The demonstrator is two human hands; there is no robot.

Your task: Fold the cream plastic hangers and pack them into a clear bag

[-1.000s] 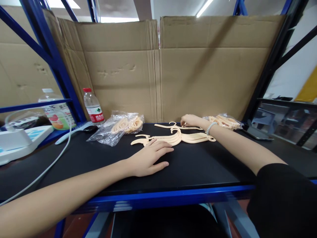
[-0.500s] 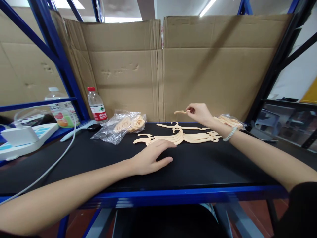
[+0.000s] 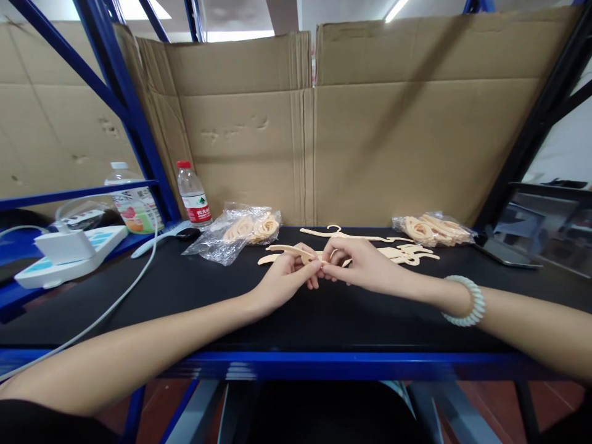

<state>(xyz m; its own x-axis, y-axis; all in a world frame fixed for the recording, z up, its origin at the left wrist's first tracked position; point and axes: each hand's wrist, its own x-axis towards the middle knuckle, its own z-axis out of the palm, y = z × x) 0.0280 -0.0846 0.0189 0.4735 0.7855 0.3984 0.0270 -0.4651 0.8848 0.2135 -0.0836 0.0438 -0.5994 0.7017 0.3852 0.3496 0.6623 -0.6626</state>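
My left hand [image 3: 285, 279] and my right hand [image 3: 363, 262] meet over the middle of the black table. Between their fingertips they pinch a slim, curved beige hanger piece [image 3: 296, 250], partly covered by the fingers. Its long arm points to the left. Just behind the hands lies a stack of beige clothes hangers [image 3: 411, 254], its middle hidden by my fingers. Farther back, a single beige hanger [image 3: 351, 236] lies flat with its hook toward the cardboard.
Clear plastic bags of beige pieces lie at left [image 3: 252, 229] and right [image 3: 432, 229]. A red-capped water bottle [image 3: 194, 196] stands back left, near a white power strip [image 3: 74, 256] with a cable [image 3: 124, 290]. Cardboard [image 3: 240, 123] walls the back.
My right hand has come down and toward me with the hanger piece from above the stack. My left hand has closed from its flat, open pose onto the same piece.
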